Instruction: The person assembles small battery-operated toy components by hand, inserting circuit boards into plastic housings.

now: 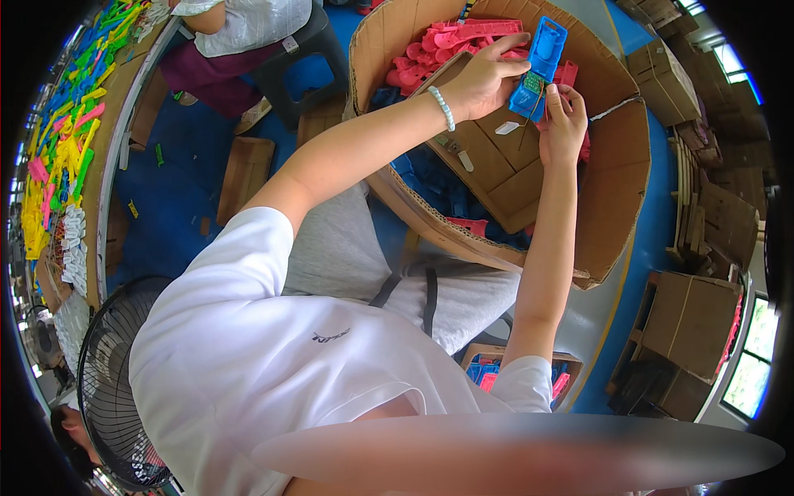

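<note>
My left hand (490, 81), with a beaded bracelet on its wrist, grips a long blue plastic casing (547, 48) between thumb and fingers. Inside the casing's lower part sits a small green circuit board (533, 83), and thin wires trail down from it. Against the casing's lower right edge, my right hand (565, 124) has its thumb and fingers drawn together; what they pinch is hidden. Beneath both hands lies a cardboard sheet (496, 157) inside a large carton, with a small white piece (507, 128) on it.
Red plastic parts (438, 45) and blue parts (413, 178) fill the large open carton (616, 182) around the sheet. At left, a person sits by a stool (302, 74). A black fan (124, 372) stands at lower left; a table heaped with coloured parts (66, 157) lies beyond. Cartons (686, 318) line the right.
</note>
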`<state>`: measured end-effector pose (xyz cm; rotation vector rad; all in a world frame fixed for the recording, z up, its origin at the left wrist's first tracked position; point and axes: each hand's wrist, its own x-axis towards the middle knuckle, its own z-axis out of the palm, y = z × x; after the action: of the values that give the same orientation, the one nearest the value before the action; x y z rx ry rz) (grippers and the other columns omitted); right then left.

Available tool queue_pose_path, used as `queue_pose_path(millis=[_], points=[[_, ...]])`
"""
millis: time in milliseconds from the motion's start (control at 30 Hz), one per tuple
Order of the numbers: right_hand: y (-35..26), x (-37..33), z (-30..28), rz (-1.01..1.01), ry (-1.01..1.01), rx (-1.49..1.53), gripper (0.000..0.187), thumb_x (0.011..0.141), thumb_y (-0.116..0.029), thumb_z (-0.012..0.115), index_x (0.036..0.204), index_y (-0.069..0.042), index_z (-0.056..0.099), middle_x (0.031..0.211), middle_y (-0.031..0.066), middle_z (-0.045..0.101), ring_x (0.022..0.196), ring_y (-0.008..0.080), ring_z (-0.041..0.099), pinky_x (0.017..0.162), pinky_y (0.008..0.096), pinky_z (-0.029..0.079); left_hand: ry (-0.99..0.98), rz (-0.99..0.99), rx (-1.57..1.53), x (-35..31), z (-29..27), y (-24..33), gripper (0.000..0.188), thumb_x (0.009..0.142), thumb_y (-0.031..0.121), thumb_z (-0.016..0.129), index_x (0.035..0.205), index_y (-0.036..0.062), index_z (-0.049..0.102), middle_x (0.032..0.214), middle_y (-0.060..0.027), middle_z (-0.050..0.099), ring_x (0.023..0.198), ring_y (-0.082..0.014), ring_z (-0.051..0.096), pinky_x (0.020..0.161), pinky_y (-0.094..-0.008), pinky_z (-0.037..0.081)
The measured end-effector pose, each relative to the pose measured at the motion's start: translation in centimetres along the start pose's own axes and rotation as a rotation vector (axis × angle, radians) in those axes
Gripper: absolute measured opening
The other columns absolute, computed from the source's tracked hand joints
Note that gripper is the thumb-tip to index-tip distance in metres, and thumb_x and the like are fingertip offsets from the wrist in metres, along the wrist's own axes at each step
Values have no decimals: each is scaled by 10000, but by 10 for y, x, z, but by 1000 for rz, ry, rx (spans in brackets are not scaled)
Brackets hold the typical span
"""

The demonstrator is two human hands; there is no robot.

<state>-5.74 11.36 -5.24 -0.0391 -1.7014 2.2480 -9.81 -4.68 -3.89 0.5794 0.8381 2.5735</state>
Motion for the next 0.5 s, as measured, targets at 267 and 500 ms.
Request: queue_pose_path(millis=[267,500], points=[[-6,-5,-20,289,-607,-273,277,912,-142,640,1143,10,626,1070,94,667,1006,180,633,845,324,495,70,197,-103,17,-23,10,476,957,42,511,1398,101,342,1184,-167,534,1071,-354,600,954,-561,511],[-12,-10,-5,113,-500,-359,272,827,25,674,1097,29,643,962,79,684,873,158,654,745,272,505,303,96,211,16,-51,5,333,970,138,481,1296,72,455,960,-108,596,812,-221,634,695,-380,562]])
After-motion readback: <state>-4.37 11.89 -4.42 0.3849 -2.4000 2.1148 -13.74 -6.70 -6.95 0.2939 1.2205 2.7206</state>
